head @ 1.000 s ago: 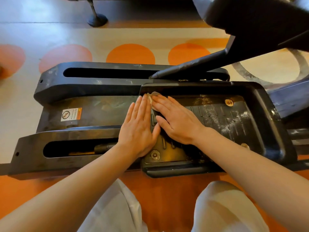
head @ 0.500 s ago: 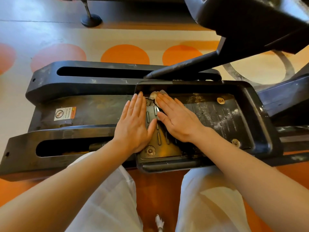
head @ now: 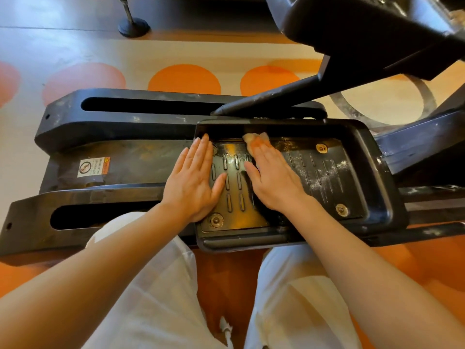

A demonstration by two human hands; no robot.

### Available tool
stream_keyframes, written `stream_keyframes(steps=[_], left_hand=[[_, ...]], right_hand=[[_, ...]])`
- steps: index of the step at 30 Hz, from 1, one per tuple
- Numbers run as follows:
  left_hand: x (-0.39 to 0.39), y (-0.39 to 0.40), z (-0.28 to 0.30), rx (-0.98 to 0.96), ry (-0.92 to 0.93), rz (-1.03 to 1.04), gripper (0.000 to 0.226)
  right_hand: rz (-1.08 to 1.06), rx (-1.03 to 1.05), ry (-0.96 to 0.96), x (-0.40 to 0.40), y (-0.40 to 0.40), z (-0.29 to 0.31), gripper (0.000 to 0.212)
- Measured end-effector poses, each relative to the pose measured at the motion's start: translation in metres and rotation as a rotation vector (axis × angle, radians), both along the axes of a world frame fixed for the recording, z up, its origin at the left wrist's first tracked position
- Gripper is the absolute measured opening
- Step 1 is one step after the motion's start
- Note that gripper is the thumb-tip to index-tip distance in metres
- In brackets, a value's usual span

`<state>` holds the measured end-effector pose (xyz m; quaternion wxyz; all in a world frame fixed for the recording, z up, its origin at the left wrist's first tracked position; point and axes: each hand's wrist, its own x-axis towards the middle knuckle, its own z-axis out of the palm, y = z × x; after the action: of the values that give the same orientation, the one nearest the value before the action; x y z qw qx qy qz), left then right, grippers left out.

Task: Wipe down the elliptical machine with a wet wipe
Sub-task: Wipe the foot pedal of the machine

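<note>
The elliptical machine's black foot pedal (head: 372,172) lies in front of me, ribbed, with a raised rim and brass bolts. My right hand (head: 273,177) lies flat on the pedal, its straight fingers pressing a crumpled wet wipe (head: 254,138) against the far inner edge. Only the wipe's far end shows past the fingertips. My left hand (head: 193,180) rests flat, fingers together, over the pedal's left rim. White dust covers the right part of the pedal, while the part between my hands looks wet and shiny.
The machine's black base rails (head: 125,117) with long slots stretch to the left, bearing a warning sticker (head: 93,167). A dark arm (head: 289,96) slants above the pedal. My knees in white trousers (head: 161,285) are below. A stand foot (head: 133,26) sits on the dotted floor.
My right hand has slid rightward along the pedal's far edge with the wipe, opening a gap between the two hands. The left hand stays on the left rim.
</note>
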<state>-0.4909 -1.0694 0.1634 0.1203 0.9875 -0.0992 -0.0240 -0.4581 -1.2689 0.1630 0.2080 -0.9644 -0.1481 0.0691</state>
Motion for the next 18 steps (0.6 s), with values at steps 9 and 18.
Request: stream_keyframes(steps=[9,18], left_hand=[[0.005,-0.011,0.002,0.088,-0.006,0.024,0.084],[0.002,-0.036,-0.006,0.074,-0.093,0.153,0.076]], right_hand=[[-0.038,-0.059,-0.043,-0.003,0.012,0.002,0.06],[-0.263,-0.099,-0.154,0.003,0.003,-0.003,0.05]])
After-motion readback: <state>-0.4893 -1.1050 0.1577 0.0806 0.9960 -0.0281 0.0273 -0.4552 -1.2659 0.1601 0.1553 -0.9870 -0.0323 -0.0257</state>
